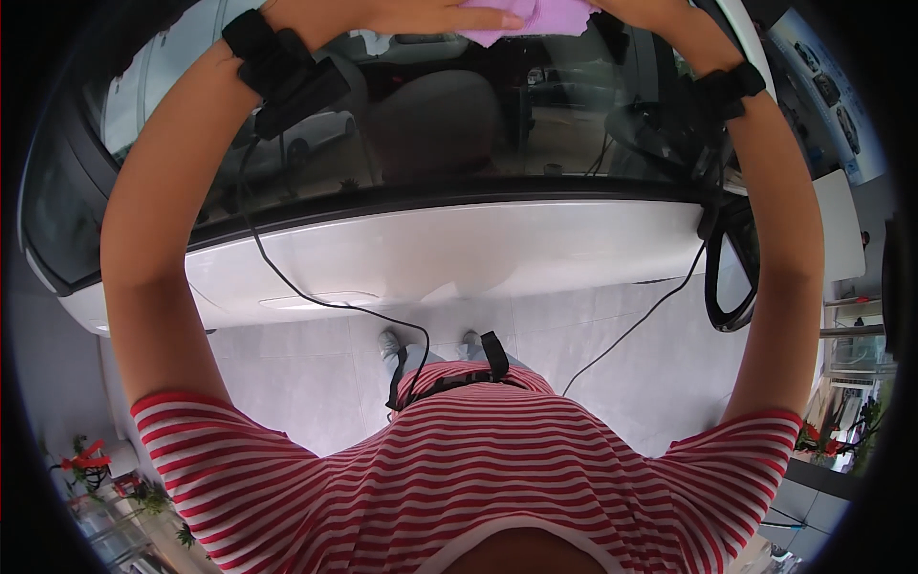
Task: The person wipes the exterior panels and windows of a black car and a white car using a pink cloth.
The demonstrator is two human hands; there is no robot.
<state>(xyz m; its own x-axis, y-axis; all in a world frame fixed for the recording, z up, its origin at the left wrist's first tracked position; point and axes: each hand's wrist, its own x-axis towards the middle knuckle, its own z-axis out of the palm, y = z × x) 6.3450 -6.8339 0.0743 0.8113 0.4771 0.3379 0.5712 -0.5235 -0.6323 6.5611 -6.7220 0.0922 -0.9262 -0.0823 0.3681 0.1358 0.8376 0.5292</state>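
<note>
A pink cloth [534,20] is at the top edge of the view, in front of the dark side window [437,122] of a white car. My left hand [409,16] holds it, with one digit stretched along its lower part. At the cloth's right end is my right hand [635,8]; its fingers are cut off by the picture's edge, so its grip is hidden. Both arms reach up and forward around the window. Each wrist carries a black strapped device, and a cable hangs from each.
Below the window runs the white car door [459,251] with its door handle [319,300]. A black-framed side mirror [731,280] juts out at the right. Grey floor tiles [287,380] lie underfoot. A poster with car pictures [825,93] and a white panel [839,226] stand farther right.
</note>
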